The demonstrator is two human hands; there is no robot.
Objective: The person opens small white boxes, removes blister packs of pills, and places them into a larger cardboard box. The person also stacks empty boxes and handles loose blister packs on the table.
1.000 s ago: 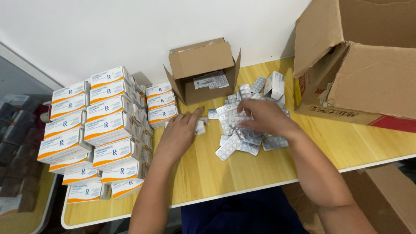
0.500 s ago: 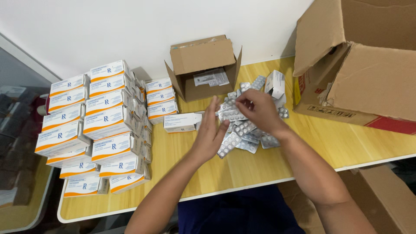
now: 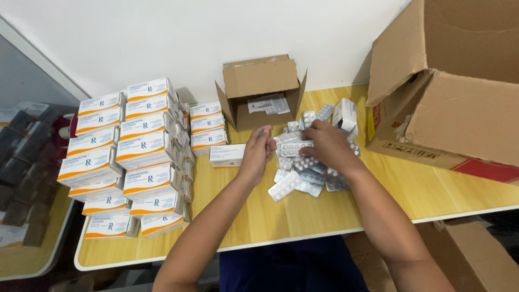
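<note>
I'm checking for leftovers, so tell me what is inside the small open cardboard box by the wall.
Inside the small open cardboard box lie a few flat, pale leaflet-like sheets against its floor. The front wall hides the nearest part of the floor, so anything lying low there cannot be seen.

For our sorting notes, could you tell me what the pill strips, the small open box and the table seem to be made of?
Pill strips: likely foil-backed plastic blister, silvery and shiny with raised bumps.
Small open box: brown cardboard, matte, with folded flaps.
Table: apparently wood or wood-look laminate, with pale yellow grain lines, a smooth top and a white edge.
</note>
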